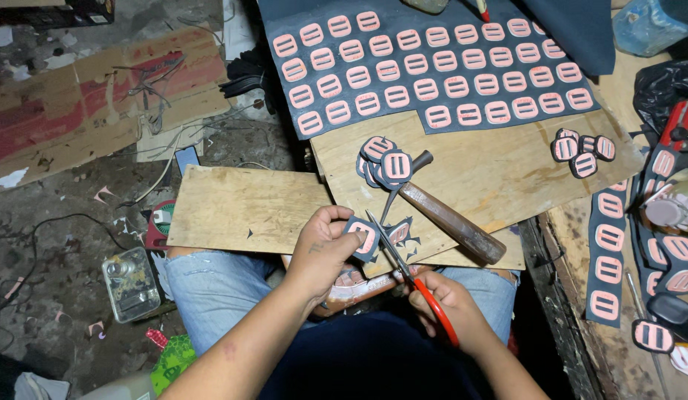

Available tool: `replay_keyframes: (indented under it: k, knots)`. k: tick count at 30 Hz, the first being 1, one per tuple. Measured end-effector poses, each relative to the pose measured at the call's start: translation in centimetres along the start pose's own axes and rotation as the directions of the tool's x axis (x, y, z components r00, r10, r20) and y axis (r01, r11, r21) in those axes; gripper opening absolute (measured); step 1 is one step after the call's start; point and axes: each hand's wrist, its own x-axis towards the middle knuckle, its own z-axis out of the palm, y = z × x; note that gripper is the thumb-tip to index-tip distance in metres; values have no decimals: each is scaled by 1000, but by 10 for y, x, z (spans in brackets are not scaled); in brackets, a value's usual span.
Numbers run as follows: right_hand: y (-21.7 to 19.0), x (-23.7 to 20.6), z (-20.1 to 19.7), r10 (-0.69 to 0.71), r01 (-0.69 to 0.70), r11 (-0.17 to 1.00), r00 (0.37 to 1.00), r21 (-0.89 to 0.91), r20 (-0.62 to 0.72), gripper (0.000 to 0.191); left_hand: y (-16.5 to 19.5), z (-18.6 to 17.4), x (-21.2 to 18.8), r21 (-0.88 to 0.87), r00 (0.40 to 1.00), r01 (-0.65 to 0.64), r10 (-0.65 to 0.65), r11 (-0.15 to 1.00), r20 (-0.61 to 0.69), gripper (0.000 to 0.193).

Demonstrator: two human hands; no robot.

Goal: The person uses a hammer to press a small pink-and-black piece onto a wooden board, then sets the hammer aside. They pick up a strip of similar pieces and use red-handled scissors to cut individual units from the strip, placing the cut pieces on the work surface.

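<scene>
Seen from the head camera, the left hand (323, 248) pinches a small dark patch bearing a pink buckle shape (363, 237) over a plywood board (233, 207), while the right hand (442, 290) is closed around red-handled scissors (403, 267) whose blades meet the patch's edge. The piece looks thin, light and bendable, best held by its outer rim. A wooden-handled hammer (451, 221) and a pile of trimmed patches (385, 161) lie just beyond.

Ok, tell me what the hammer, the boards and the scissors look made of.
Hammer: brown wooden handle, worn smooth with a dull sheen; dark head, probably metal.
Boards: pale, unfinished plywood by the look, grain and rough edges showing.
Scissors in the right hand: grey metal blades, glossy red handles, likely plastic.
</scene>
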Motion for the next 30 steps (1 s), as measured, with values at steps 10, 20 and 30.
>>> replay_keyframes:
  k: [10,20,30]
  knots:
    - [-6,-3,-9,133,-142,983,988,-120,-82,16,13,-5,-1,108,1000,10,-9,994,-15,31]
    - [-14,3,9,3,-1,1000,997,-29,74,29,-5,-8,-5,9,996,63,-63,998,64,17]
    - [-13,8,14,-35,37,999,996,-33,77,31,-6,-2,-12,-47,987,128,-123,991,100,15]
